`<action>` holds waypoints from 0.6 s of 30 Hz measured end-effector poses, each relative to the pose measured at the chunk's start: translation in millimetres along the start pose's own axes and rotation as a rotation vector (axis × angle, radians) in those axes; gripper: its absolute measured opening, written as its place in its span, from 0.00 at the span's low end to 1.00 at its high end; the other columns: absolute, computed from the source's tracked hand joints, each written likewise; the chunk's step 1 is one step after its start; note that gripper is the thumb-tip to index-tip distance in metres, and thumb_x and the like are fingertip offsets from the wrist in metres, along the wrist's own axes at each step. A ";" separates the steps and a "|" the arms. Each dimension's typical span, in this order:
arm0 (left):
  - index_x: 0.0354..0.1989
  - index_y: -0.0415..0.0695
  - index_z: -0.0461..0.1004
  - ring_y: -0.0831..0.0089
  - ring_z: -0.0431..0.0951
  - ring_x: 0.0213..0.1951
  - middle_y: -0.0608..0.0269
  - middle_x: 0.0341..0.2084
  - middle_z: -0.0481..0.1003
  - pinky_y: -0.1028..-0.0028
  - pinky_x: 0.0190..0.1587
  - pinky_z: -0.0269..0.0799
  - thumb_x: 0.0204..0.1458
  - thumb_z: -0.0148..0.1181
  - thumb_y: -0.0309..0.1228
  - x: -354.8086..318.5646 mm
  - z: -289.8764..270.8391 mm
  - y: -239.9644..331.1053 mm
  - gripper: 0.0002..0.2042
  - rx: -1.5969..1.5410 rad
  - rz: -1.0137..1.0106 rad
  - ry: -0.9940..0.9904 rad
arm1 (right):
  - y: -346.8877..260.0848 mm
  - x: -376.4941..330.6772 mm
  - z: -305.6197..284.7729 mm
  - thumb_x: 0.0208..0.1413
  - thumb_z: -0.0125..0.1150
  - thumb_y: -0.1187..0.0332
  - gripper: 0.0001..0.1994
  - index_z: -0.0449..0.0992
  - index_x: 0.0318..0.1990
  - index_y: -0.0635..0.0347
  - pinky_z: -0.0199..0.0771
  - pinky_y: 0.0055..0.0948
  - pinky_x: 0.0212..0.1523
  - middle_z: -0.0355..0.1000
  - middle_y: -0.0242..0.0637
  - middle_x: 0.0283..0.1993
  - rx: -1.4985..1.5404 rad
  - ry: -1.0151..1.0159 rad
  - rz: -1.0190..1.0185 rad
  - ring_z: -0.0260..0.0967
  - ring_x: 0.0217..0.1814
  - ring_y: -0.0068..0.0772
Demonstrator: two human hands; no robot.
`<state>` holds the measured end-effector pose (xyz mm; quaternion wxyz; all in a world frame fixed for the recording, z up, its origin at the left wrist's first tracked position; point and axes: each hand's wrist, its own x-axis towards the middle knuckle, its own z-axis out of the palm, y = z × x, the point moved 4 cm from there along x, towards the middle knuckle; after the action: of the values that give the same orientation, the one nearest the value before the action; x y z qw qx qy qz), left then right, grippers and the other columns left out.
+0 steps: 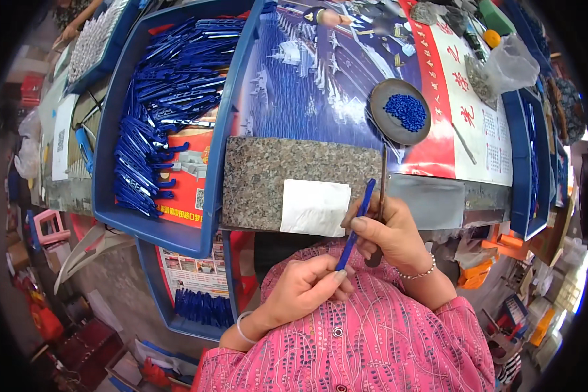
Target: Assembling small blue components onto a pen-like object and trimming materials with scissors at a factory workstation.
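A slim blue strip, shaped like an eyeglass temple [349, 247], slants between my two hands above my lap. The fingers of my left hand [310, 285] pinch its lower end. Closed near its upper end, my right hand [393, 236] also grips a thin dark metal tool [383, 171] that points away from me. Its exact kind is unclear. Just left of my right hand, a folded white paper [315, 206] lies on a speckled stone slab [258, 171].
To the left stands a blue tray [217, 189] heaped with similar blue pieces [176, 72]. Below it is another blue tray [157, 297]. A dark round dish [380, 108] of tiny blue pieces [406, 112] sits on the poster-covered table. More trays [521, 170] line the right side.
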<state>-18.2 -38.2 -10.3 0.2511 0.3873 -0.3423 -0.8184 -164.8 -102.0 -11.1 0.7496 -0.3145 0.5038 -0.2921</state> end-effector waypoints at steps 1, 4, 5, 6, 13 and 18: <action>0.41 0.31 0.68 0.74 0.78 0.29 0.55 0.27 0.76 0.78 0.32 0.74 0.56 0.45 0.24 2.1 1.8 -0.4 0.10 -0.022 0.028 0.033 | -1.4 -1.2 -1.8 0.49 0.61 0.68 0.11 0.69 0.33 0.67 0.59 0.17 0.16 0.63 0.29 0.20 0.009 0.006 -0.006 0.57 0.14 0.16; 0.42 0.32 0.67 0.74 0.77 0.29 0.55 0.28 0.75 0.77 0.33 0.74 0.56 0.45 0.24 6.1 2.6 -1.5 0.09 -0.080 0.052 0.096 | -4.2 -3.1 -2.5 0.50 0.60 0.69 0.09 0.69 0.33 0.66 0.59 0.17 0.16 0.63 0.28 0.19 0.016 -0.052 -0.027 0.58 0.15 0.16; 0.42 0.32 0.66 0.74 0.77 0.29 0.55 0.29 0.75 0.77 0.33 0.74 0.56 0.45 0.24 7.9 2.7 -1.8 0.09 -0.123 0.052 0.117 | -4.0 -5.1 -3.0 0.51 0.60 0.69 0.09 0.69 0.33 0.65 0.59 0.17 0.16 0.63 0.28 0.20 0.014 -0.061 -0.030 0.58 0.15 0.15; 0.42 0.32 0.66 0.74 0.77 0.29 0.55 0.29 0.75 0.77 0.33 0.74 0.56 0.45 0.24 10.0 3.9 -2.8 0.09 -0.118 0.049 0.113 | -3.6 -7.0 -3.4 0.51 0.59 0.70 0.08 0.69 0.33 0.64 0.59 0.16 0.16 0.64 0.28 0.20 0.011 -0.071 -0.032 0.59 0.15 0.15; 0.34 0.34 0.67 0.82 0.73 0.20 0.63 0.19 0.74 0.82 0.24 0.70 0.56 0.47 0.25 24.2 6.8 4.5 0.06 0.257 0.135 0.252 | -2.1 -12.8 -10.0 0.54 0.57 0.68 0.09 0.68 0.35 0.64 0.58 0.14 0.17 0.65 0.28 0.21 -0.120 -0.003 -0.243 0.60 0.17 0.13; 0.36 0.33 0.67 0.82 0.73 0.20 0.62 0.20 0.74 0.83 0.25 0.70 0.56 0.47 0.25 27.3 9.3 4.8 0.07 0.330 0.154 0.253 | -3.5 -14.4 -18.0 0.55 0.55 0.68 0.08 0.68 0.36 0.65 0.59 0.14 0.18 0.66 0.28 0.21 -0.123 0.029 -0.269 0.60 0.17 0.13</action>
<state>-40.7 -56.3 -14.9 0.2869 0.4957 -0.4658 -0.6745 -186.8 -96.5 -5.5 0.6755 -0.4204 0.4849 -0.3631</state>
